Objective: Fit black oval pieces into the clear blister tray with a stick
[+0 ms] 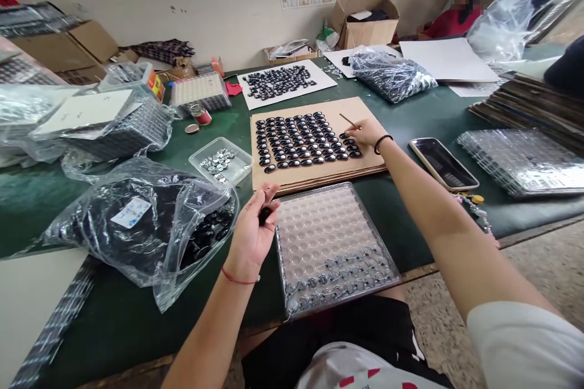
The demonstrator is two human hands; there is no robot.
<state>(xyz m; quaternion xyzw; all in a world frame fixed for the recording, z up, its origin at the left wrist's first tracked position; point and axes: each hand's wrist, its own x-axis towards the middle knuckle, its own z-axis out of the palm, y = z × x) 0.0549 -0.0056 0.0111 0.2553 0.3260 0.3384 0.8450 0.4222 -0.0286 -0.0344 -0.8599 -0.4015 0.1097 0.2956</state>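
Observation:
My left hand (253, 225) is palm up with its fingers curled round a black glossy piece (264, 215); whether more lie under the fingers I cannot tell. In my right hand (368, 135) is a thin brown stick (348, 120), pinched, its lower end hidden by the fingers. That hand is over the right end of several rows of black oval pieces with pale centres (298, 138), laid on brown cardboard (369, 110). Nearer me lies a clear plastic tray (314, 225) of round hollows, some holding small ring-like parts on the near side.
Left of the cardboard stand a clear box (241, 164) of small metal discs and an open bag (123, 225) of black pieces. A small red tin (201, 114) is behind them. To the right lie a phone (444, 164) and stacked plastic trays (524, 158). A person (454, 21) sits beyond.

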